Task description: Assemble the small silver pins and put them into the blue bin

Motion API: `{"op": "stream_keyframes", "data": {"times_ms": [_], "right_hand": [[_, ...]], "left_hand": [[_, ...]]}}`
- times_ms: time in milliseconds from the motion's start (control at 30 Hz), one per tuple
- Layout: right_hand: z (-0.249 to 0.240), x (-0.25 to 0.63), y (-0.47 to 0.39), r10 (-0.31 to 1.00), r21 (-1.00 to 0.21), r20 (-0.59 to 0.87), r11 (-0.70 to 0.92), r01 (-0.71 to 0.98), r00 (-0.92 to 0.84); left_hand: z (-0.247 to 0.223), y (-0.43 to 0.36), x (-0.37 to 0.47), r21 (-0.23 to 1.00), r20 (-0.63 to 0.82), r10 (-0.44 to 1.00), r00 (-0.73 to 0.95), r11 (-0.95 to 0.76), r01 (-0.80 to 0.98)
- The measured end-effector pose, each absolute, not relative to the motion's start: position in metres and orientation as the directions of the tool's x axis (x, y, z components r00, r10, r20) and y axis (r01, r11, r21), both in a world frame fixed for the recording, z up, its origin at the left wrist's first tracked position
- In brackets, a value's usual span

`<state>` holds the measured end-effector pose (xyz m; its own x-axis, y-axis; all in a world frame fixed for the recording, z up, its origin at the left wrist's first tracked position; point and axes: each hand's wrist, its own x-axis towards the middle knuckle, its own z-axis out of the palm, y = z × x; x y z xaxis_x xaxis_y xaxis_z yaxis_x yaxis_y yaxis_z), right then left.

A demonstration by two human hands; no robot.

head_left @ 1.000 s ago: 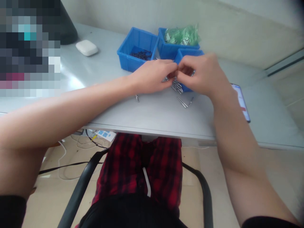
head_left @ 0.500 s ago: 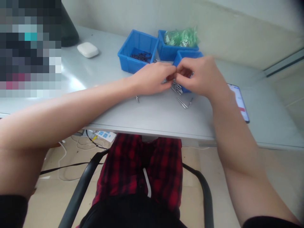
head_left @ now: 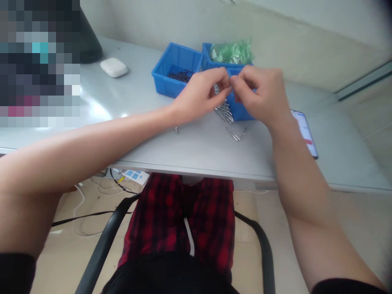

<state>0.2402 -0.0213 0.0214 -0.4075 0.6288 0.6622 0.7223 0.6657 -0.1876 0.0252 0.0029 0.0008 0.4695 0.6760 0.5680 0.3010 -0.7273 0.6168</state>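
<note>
Above the desk, my left hand (head_left: 199, 94) curls its thumb and index finger into a pinch, with the tips meeting at the other hand. My right hand (head_left: 263, 94) is closed, thumb pressed to bent fingers. Whatever sits between the fingertips is too small and too covered to name. Below them lies a pile of thin silver screw-like pieces (head_left: 226, 113), beside a blue bin (head_left: 243, 113) that the right hand partly hides. A few similar loose pieces (head_left: 233, 134) rest nearer the desk edge, and another small metal piece (head_left: 177, 130) lies by my left forearm.
A blue bin (head_left: 165, 83) with dark screws stands left; behind, another blue bin (head_left: 207, 61) holds green plastic bags (head_left: 232, 52). A phone (head_left: 308, 139) lies right of my right wrist. A white rounded case (head_left: 114, 67) sits far left. Chair arms (head_left: 107, 241) flank my lap.
My left fingers have gone from bunched to a rounder pinch. The right hand has risen slightly and turned. More of the silver pile shows between the hands.
</note>
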Motion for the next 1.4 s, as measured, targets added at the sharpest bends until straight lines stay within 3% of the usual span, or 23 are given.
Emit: {"op": "stream_keyframes", "data": {"times_ms": [267, 400, 1033, 1200, 1400], "right_hand": [[0.021, 0.239, -0.020, 0.632, -0.313, 0.653, 0.726, 0.612, -0.416], [0.018, 0.241, -0.017, 0.636, -0.340, 0.632, 0.741, 0.579, -0.443], [0.019, 0.246, -0.018, 0.627, -0.274, 0.644, 0.724, 0.633, -0.438], [0.015, 0.243, -0.014, 0.609, -0.236, 0.695, 0.696, 0.678, -0.383], [0.014, 0.238, -0.016, 0.557, -0.243, 0.768, 0.710, 0.661, -0.316]], "left_hand": [[0.003, 0.004, 0.026, 0.700, 0.636, 0.675, 0.373, -0.709, 0.088], [0.004, 0.006, 0.026, 0.712, 0.623, 0.700, 0.348, -0.693, 0.118], [0.015, -0.001, 0.026, 0.777, 0.506, 0.745, 0.435, -0.613, 0.144], [0.015, 0.000, 0.028, 0.841, 0.503, 0.788, 0.355, -0.541, 0.009], [0.009, 0.008, 0.031, 0.763, 0.550, 0.739, 0.388, -0.634, 0.125]]}}
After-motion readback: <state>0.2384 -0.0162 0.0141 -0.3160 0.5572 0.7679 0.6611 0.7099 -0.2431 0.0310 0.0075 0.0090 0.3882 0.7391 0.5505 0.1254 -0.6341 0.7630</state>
